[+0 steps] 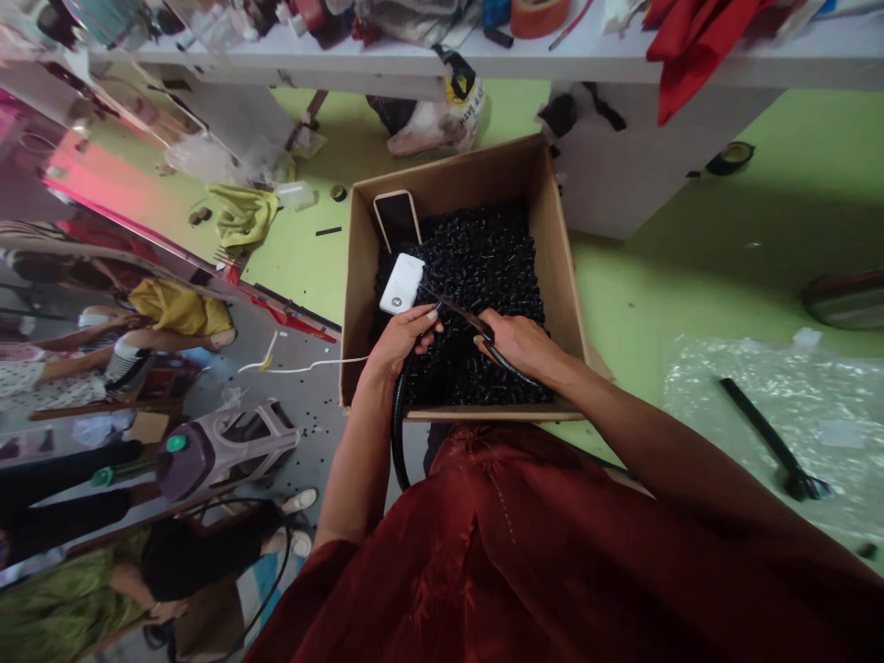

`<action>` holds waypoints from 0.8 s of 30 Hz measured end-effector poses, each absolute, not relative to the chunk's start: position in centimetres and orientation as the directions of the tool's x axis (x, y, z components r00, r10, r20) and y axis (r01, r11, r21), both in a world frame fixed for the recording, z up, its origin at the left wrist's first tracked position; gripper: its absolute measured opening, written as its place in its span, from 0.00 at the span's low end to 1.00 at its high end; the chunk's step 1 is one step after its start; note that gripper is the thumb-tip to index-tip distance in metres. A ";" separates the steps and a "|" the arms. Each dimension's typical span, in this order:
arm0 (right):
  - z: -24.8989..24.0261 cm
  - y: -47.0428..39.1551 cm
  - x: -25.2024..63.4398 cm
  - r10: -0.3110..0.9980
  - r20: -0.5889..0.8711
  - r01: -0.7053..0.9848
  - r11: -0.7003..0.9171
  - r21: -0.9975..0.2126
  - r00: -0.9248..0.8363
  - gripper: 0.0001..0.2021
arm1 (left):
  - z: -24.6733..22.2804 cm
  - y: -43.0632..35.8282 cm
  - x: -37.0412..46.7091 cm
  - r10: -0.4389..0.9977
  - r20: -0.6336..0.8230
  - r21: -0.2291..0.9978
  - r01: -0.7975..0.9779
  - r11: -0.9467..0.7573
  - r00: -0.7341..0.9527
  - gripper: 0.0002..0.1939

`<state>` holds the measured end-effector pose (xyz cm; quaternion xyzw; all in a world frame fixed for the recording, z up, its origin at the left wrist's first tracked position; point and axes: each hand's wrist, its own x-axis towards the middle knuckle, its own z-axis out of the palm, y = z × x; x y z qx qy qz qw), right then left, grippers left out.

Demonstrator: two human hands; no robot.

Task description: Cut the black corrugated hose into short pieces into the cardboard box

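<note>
Remotely, I judge this a cutting step, my left hand (407,336) pinching the black tube (399,414), which crosses the near edge of the carton (483,414), my right hand (515,341) gripping scissors (461,313), the next move seemingly calling for the tube held steady against them.

A pale green bench (622,304) carries an open cardboard carton (559,230), above whose inside the fingers (423,319) are. Left of the fingers and farther off, a crumpled yellow-green cloth (243,216) lies near the bench's edge; between it and the carton lie a narrow dark strip (329,231) and a small dark roll (338,192). Well to the fingers' right rest a black tape roll (730,157), farther away, and a clear plastic sheet (691,405).
</note>
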<state>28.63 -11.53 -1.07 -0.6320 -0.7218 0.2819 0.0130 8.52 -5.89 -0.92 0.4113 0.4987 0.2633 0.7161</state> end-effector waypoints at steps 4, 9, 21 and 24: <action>-0.7 -11.5 28.6 0.909 -0.365 0.918 0.046 -0.394 -0.203 0.15 | -1.2 -5.8 8.4 0.785 -0.506 0.853 0.076 0.516 0.358 0.16; -0.8 -11.5 28.5 0.899 -0.389 0.924 0.042 -0.379 -0.201 0.15 | -1.4 -5.8 8.4 0.775 -0.526 0.847 0.127 0.517 0.351 0.15; -1.1 -11.5 28.5 0.916 -0.370 0.939 0.020 -0.344 -0.155 0.15 | -1.3 -5.7 8.6 0.798 -0.528 0.848 0.127 0.515 0.290 0.10; -1.3 -11.4 28.5 0.946 -0.306 0.932 -0.007 -0.363 -0.112 0.16 | -0.9 -5.8 8.7 0.803 -0.518 0.848 0.054 0.527 0.295 0.11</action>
